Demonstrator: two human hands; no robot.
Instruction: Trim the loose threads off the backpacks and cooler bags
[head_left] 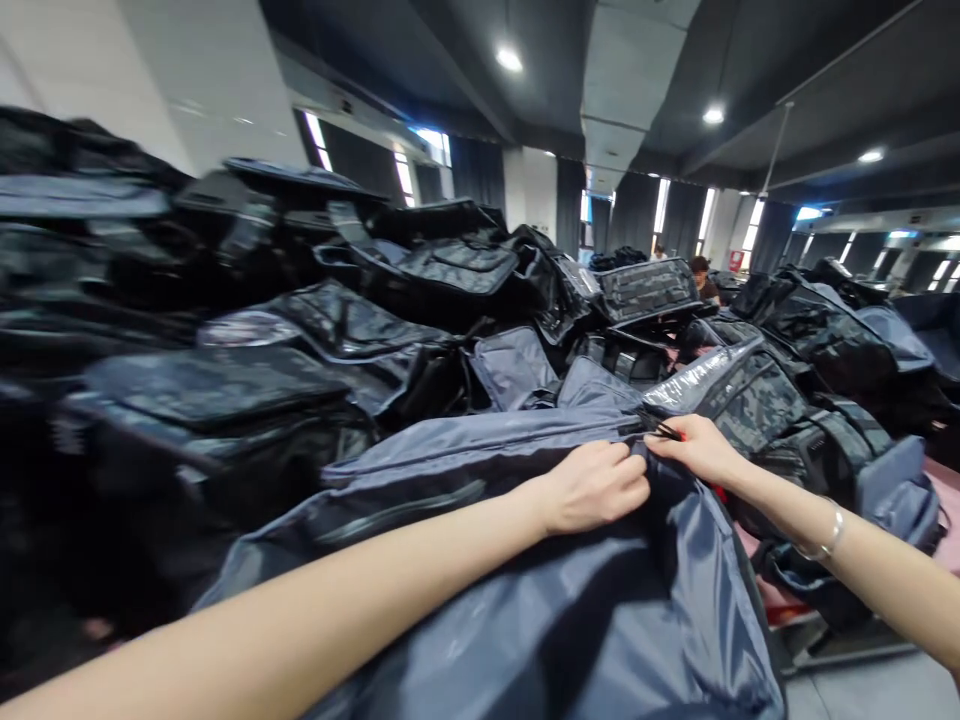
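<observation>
A large bag (480,640) with grey-blue lining lies opened out in front of me, its inside facing up. My left hand (598,487) is closed in a fist on the bag's far edge, knuckles up, gripping the fabric near the corner. Just to its right, my right hand (697,450) pinches at that same corner, thumb and forefinger together. A thin black item with red on it (667,432) sticks out from the right fingers; its kind is not clear. A zipped pocket (405,512) runs along the lining to the left of my hands.
Piles of dark camouflage bags (465,265) rise behind and to the left. More camouflage bags (765,400) lie at the right, over a pink surface (946,500). A person (703,280) is far back among the piles. Pale floor (877,685) shows at lower right.
</observation>
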